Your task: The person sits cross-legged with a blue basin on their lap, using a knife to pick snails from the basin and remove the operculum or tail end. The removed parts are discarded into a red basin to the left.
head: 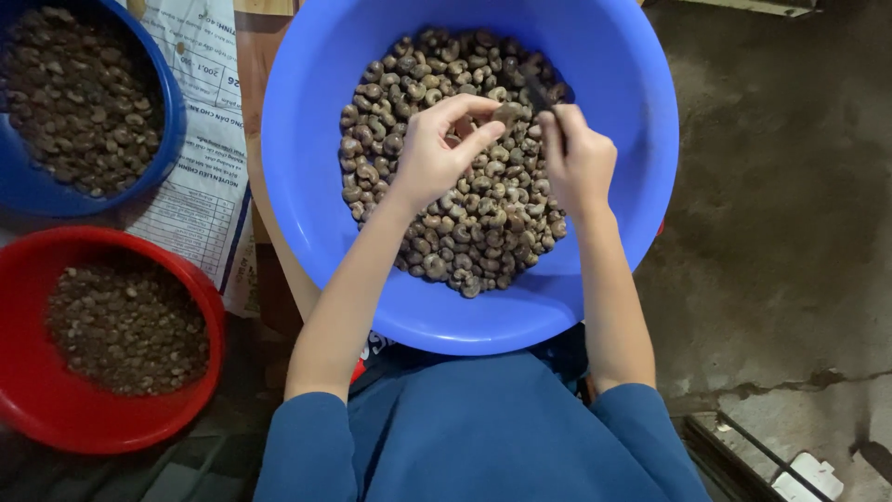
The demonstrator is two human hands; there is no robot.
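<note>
Head view, looking straight down into my lap: my left hand [435, 153] is pinched shut on a single brown nut [507, 112], thumb and forefinger holding it just above the heap. My right hand [578, 156] has its grip closed round a small dark tool [539, 94], whose tip sits right beside that nut; I cannot tell whether the two touch. Both hands hang over the big blue basin [613, 56], which rests on my lap and holds a pile of the same brown nuts [465, 232]. Off to my left, well apart, a red bowl [37, 409] holds smaller dark bits, and above it a darker blue bowl [28, 191] holds more. A printed sack [200, 186] lies between those and the basin.
</note>
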